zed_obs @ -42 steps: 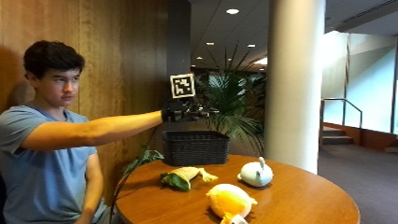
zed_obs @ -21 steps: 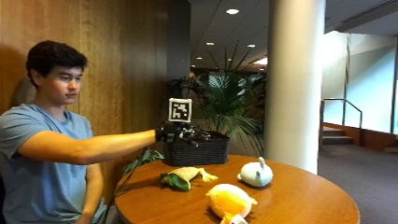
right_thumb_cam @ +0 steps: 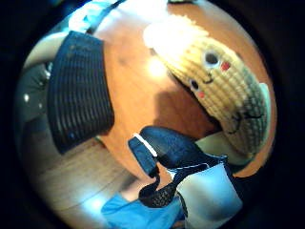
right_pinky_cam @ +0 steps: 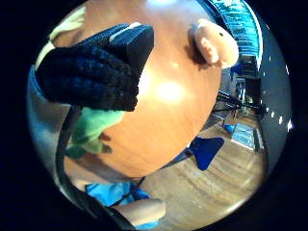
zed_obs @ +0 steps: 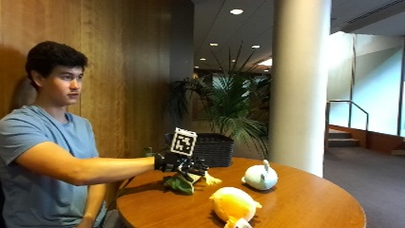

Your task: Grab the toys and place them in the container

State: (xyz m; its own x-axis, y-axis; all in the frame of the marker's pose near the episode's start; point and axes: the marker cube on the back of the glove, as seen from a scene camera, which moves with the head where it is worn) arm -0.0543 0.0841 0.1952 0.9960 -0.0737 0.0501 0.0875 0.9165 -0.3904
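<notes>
Our gloved right hand has dropped from the basket, fingers relaxed above the corn toy.

three plush toys lie on the round wooden table, counted relative to the single black woven basket at its back edge: one corn toy with green leaves in front of the basket, one white plush to the side of the corn away from the person, one yellow-orange plush at the table's near edge, farthest from the basket.
</notes>
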